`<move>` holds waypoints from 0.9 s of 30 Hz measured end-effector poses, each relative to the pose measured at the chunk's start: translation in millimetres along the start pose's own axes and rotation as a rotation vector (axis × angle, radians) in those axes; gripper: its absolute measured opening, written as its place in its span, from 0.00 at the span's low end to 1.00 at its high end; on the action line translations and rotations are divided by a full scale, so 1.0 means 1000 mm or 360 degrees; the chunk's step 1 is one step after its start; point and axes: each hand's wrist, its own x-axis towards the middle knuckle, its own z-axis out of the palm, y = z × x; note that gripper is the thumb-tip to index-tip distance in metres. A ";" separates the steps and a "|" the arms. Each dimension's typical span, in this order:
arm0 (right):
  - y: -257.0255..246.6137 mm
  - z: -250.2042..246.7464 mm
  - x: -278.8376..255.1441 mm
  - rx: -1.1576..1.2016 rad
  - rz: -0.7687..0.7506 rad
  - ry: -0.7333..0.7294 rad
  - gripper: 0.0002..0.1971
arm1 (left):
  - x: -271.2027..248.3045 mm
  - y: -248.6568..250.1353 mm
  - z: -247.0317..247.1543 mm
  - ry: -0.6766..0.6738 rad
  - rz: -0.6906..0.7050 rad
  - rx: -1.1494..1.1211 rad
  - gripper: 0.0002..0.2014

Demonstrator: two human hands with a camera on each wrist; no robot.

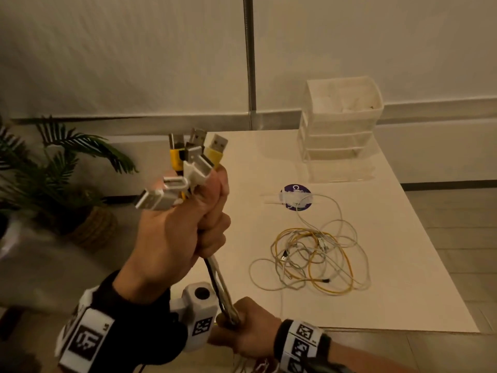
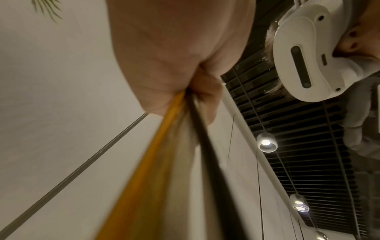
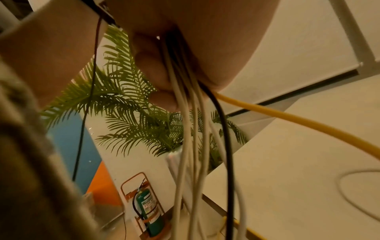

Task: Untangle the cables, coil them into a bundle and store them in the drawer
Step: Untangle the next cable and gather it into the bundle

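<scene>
My left hand (image 1: 188,224) is raised in a fist round a bunch of cables, with several white, yellow and black USB plugs (image 1: 188,165) fanning out above it. The cable bunch (image 1: 220,289) runs taut down to my right hand (image 1: 242,329), which grips it lower, near the table's front edge. In the left wrist view the yellow, white and black cables (image 2: 164,162) leave my palm. In the right wrist view the strands (image 3: 191,129) hang below my fist. A loose tangle of white and yellow cables (image 1: 312,259) lies on the table. A white drawer unit (image 1: 338,127) stands at the back right, drawers closed.
The white table (image 1: 403,265) carries a purple round sticker (image 1: 295,196) with tape over it. A potted palm (image 1: 67,170) in a woven basket stands on the floor to the left. A fire extinguisher (image 3: 148,209) shows in the right wrist view.
</scene>
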 end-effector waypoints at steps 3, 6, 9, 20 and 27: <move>0.011 -0.012 -0.005 -0.0106 0.0003 -0.0233 0.11 | 0.001 -0.014 -0.003 -0.0021 -0.0036 0.0055 0.14; 0.045 -0.049 -0.018 0.0253 0.0014 -0.0070 0.28 | 0.001 -0.019 -0.005 -0.0024 -0.0062 0.0168 0.07; 0.100 -0.083 -0.016 0.0022 0.0115 0.0605 0.30 | 0.004 -0.019 -0.007 0.0055 -0.0076 0.0120 0.06; 0.192 -0.050 0.015 -0.1757 -0.0119 0.0027 0.16 | 0.017 -0.009 -0.002 0.0081 -0.0100 0.0162 0.07; 0.197 -0.080 -0.019 -0.1545 -0.0194 0.0105 0.07 | 0.020 -0.017 0.003 0.0137 -0.0129 0.0115 0.08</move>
